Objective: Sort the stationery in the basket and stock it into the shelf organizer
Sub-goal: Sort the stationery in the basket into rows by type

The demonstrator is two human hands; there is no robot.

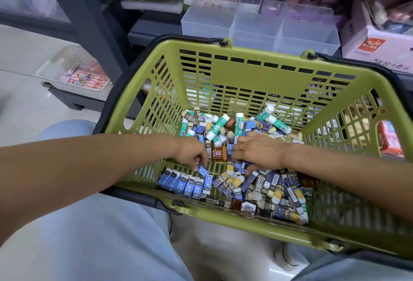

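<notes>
- Right now both hands are down in the green basket, sorting the small erasers and glue sticks.
- The left hand pinches one blue eraser with curled fingers, just above a neat row of blue erasers by the near wall.
- Best to set it at the end of that row, same way up, so like stays with like.
- The right hand rests on the mixed pile; its fingers point down into it, and I cannot tell if they hold anything.
- The clear organizer bins wait on the shelf behind the basket, and look bare.
- Small labels are too tiny to read, and the pile hides what lies under it.
</notes>
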